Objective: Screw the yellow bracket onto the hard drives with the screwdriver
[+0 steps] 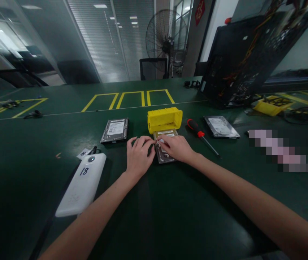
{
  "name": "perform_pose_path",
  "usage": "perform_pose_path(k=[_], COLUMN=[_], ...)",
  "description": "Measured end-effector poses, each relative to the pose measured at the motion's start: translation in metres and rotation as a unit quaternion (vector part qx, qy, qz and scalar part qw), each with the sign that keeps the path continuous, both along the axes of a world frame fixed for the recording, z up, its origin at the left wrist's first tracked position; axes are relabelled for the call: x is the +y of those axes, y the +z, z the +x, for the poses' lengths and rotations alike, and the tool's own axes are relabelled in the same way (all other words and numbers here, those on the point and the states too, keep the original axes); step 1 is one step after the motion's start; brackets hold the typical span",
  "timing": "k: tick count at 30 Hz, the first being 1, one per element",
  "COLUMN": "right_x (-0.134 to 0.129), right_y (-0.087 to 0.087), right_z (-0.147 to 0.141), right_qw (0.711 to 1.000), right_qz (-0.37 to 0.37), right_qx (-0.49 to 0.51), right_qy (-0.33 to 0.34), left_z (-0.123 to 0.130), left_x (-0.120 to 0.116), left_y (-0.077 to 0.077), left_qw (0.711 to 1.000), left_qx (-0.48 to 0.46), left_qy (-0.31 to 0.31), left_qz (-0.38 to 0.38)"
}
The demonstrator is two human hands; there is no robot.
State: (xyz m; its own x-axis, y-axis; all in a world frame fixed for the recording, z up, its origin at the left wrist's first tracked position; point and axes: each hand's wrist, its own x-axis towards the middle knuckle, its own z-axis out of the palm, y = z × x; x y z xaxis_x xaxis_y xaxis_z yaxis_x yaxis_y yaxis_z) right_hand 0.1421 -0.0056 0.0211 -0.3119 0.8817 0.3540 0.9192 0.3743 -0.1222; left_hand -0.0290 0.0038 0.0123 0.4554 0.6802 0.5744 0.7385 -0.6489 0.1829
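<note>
A hard drive (165, 157) lies flat on the green table in front of a yellow bin (161, 124) tipped on its side. My right hand (176, 147) rests over the drive's upper part, thumb and fingers pinched together at its left edge. Close beside that edge is my left hand (140, 153), fingers bent and fingertips meeting those of my right hand. Whatever lies between the fingertips is too small to make out. Another hard drive (115, 129) is left of the bin, and a third (221, 126) lies to the right, past a red and black screwdriver (199, 133).
A white device marked 18 (82, 186) with a dark cable lies at the left. A black computer case (232, 61) stands at the back right, near a yellow tray of cables (271, 108). Yellow tape outlines (130, 92) mark the table's far part.
</note>
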Motion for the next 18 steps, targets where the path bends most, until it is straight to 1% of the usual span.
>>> perform_pose_path(k=[7,18], right_x=[-0.0013,-0.0039], right_y=[0.001,0.0031], right_z=[0.0002,0.0035], right_qw=[1.0,0.998], right_qz=[-0.001,-0.002], right_qx=[0.019,0.022], right_qy=[0.008,0.056], left_z=[-0.0003,-0.0018], left_x=[0.0001,0.001], left_y=[0.0021,0.0037], left_qw=[0.999,0.998], left_qx=[-0.013,-0.023], left_qy=[0.013,0.018], left_qz=[-0.032,-0.052])
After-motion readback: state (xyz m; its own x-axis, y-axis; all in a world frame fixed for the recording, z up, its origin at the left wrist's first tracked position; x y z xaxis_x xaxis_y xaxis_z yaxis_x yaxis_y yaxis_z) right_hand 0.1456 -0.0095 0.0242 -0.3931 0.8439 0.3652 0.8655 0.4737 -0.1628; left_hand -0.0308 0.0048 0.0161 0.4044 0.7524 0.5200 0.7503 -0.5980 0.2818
